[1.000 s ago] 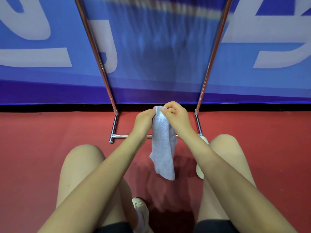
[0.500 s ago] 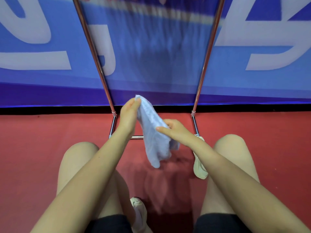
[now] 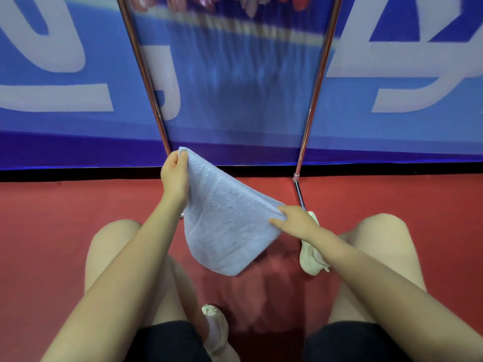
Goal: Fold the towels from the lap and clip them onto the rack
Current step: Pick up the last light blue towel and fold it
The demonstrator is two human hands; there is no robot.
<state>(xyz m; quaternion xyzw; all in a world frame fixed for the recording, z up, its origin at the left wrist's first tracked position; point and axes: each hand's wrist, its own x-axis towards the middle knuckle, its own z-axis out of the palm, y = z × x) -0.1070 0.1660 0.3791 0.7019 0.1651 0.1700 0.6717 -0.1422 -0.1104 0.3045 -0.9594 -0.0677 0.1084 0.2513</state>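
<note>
A pale blue towel (image 3: 224,226) hangs spread between my hands above the red floor, its lower edge sagging in a curve. My left hand (image 3: 174,176) pinches the upper left corner, raised near the rack's left pole. My right hand (image 3: 294,222) grips the right corner, lower and closer to my knee. The metal rack (image 3: 146,74) stands in front of me with two slanted poles; blurred pink clips (image 3: 245,3) show along its top edge.
A blue banner with white lettering (image 3: 52,61) stands behind the rack. My bare knees flank the towel, with my feet in pale slippers (image 3: 312,254) on the red floor (image 3: 52,218). The rack's right base leg (image 3: 299,192) is next to my right hand.
The towel was bunched and hanging narrow; my hands have moved apart, left up and right down to the right, and the towel is now spread wide. The view has tilted up slightly.
</note>
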